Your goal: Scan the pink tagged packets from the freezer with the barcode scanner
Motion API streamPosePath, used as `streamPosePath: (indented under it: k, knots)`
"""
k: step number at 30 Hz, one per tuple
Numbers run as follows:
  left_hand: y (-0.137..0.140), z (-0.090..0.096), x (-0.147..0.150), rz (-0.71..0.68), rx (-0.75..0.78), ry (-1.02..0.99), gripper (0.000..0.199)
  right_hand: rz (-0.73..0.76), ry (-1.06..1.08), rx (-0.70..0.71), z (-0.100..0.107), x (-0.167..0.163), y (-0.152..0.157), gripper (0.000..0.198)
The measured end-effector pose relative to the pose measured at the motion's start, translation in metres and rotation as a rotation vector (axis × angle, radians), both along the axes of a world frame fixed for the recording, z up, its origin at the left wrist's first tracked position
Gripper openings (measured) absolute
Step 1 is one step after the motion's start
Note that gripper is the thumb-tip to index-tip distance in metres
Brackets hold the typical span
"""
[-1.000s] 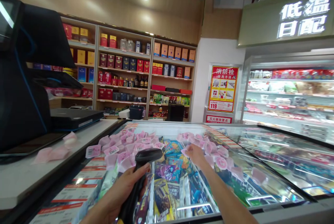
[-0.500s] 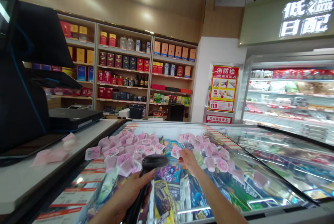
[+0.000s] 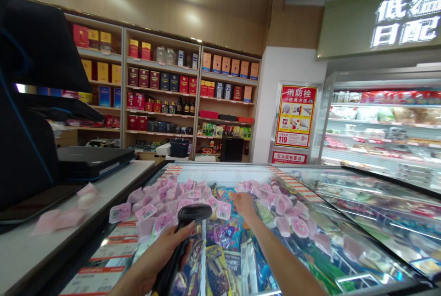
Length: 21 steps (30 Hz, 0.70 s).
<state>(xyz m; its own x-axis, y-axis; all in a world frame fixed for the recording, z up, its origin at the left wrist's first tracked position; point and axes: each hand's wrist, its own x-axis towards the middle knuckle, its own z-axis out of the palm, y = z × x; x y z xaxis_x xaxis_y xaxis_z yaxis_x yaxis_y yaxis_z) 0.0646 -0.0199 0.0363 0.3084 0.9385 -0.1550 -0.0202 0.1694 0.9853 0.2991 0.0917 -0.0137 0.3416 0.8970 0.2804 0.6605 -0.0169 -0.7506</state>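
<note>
We hold a black handheld scanner with a rounded head [image 3: 195, 212] in our left hand [image 3: 164, 251], the fingers wrapped around its grip. Our right hand [image 3: 244, 205] hangs over the middle of the glass top [image 3: 220, 173] of a chest freezer, its fingers curled with the tips toward the left; we cannot tell whether they pinch anything.

Just left of those fingertips lies a single pink-and-white plastic cup with a barcode label [image 3: 223, 210], at the right edge of a heap of small, pale pink, tapered plastic cups [image 3: 168, 199]. These cups rest at many angles — several show their barcodes. A second, looser spread of matching pink cups [image 3: 283, 204] lies to the right of our right hand and trails toward us.

Through the glass, below our hands, we see a purple foil packet [image 3: 222, 235] and a yellow packet with dark print [image 3: 217, 268]. White price labels with red-orange bands [image 3: 112, 246] line the freezer's left side. Beyond them, on a pale counter [image 3: 27, 261], a few more pink cups [image 3: 60, 220] sit — blurred — near a black screen terminal [image 3: 37, 48].
</note>
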Motion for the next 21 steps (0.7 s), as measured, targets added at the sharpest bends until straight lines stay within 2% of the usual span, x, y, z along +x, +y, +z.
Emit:
streamPosePath:
  k: [2,5,7,10,13,16,19,21]
  knots:
    - [0.004,-0.003,-0.002,0.02,-0.023,-0.019,0.038,-0.131,-0.206,0.052,0.006,0.015,0.017,0.027]
    - [0.008,-0.007,-0.003,0.043,-0.072,-0.028,0.04,-0.165,-0.38,0.006,0.006,0.035,0.041,0.036]
    - [0.009,-0.008,-0.003,0.035,-0.104,-0.021,0.04,-0.128,-0.422,-0.031,0.002,0.041,0.05,0.037]
    - [0.01,-0.007,-0.003,0.026,-0.132,-0.012,0.038,-0.109,-0.442,-0.047,-0.005,0.042,0.051,0.028]
    - [0.011,-0.008,-0.003,0.028,-0.098,-0.02,0.037,-0.12,-0.466,-0.05,-0.006,0.039,0.047,0.02]
    - [0.012,-0.012,-0.005,0.03,-0.078,-0.016,0.039,-0.132,-0.357,-0.005,-0.003,0.037,0.049,0.026]
    - [0.012,-0.016,-0.008,0.032,-0.078,0.006,0.041,-0.036,-0.047,0.058,0.001,0.037,0.057,0.032]
    - [0.011,-0.016,-0.009,0.037,-0.066,0.008,0.041,0.026,0.097,0.073,0.001,0.038,0.061,0.028]
